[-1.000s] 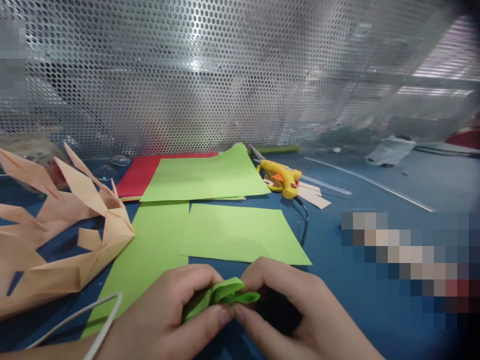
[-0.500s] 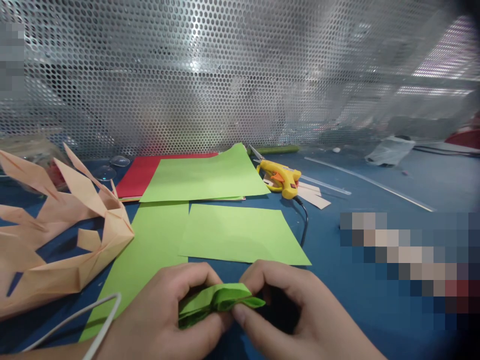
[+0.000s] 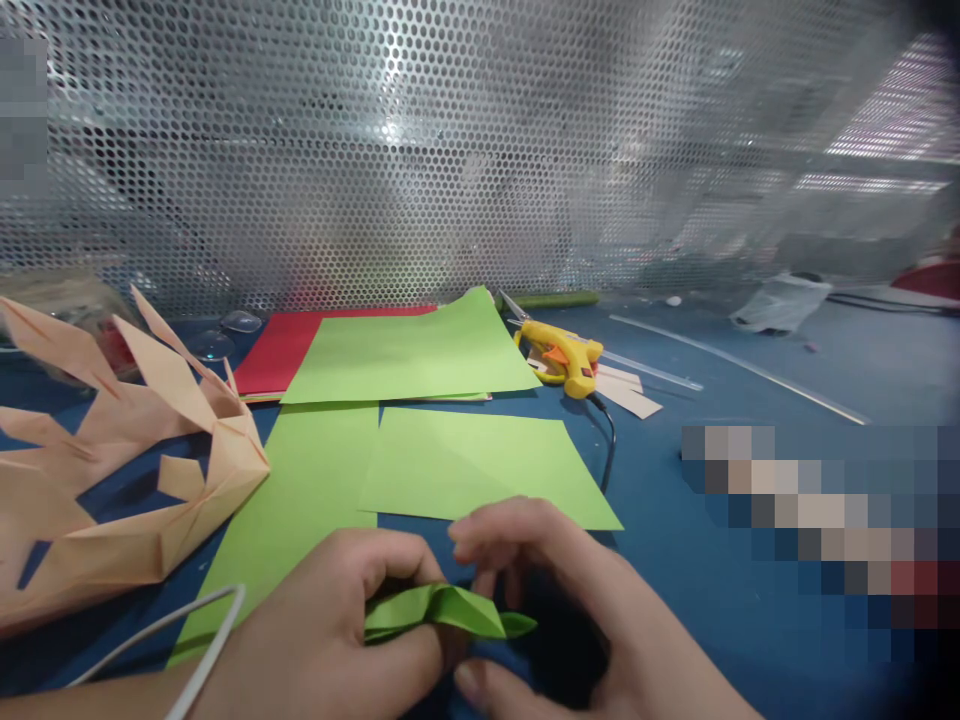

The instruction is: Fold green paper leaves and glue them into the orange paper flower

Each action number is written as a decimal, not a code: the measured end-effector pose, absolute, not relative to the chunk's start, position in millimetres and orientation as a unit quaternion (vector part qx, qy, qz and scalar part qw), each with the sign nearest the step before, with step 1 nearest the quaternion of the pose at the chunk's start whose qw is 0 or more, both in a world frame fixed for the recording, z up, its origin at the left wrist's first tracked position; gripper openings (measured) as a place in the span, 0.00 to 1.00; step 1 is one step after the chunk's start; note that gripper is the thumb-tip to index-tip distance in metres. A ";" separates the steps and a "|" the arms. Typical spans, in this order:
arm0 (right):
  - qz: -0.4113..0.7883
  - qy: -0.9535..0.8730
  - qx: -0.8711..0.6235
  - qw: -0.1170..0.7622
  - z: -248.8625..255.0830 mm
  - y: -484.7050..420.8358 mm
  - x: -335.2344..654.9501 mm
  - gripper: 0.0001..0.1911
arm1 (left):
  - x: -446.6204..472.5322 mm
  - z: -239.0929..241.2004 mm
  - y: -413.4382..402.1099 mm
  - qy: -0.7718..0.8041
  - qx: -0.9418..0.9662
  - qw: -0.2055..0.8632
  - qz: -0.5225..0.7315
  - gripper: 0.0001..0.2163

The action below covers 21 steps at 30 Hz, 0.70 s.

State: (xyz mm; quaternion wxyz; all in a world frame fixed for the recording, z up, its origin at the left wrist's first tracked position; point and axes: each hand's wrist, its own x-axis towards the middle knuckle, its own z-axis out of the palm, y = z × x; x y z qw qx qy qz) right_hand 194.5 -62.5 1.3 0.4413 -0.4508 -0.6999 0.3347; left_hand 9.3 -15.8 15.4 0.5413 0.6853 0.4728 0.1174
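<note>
Between the thumb and fingers of my left hand (image 3: 352, 625) is a piece of folded green paper (image 3: 465, 608), its pointed end sticking out to the right. My right hand (image 3: 570, 610) is just beside that end, thumb and fingers spread apart around it and gripping nothing. Beyond my hands lies a small green sheet (image 3: 487, 465), partly over a longer green strip (image 3: 300, 480) that runs under my left forearm.
A folded peach paper structure (image 3: 150, 500) stands on the left. At the back lie a green sheet (image 3: 412, 355) over red paper (image 3: 270, 350), a yellow glue gun (image 3: 562, 355), scissors (image 3: 514, 306) and clear glue sticks (image 3: 735, 365). A perforated metal panel (image 3: 450, 150) rises behind.
My right hand has let go of the folded green paper, its thumb and fingers now parted. The paper has turned slightly in my left hand, which keeps hold.
</note>
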 end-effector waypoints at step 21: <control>0.375 -0.691 -0.464 0.407 4.1 -58.6 194.9 0.11 | 3.1 21.6 -6.6 0.390 0.615 0.685 0.035 0.10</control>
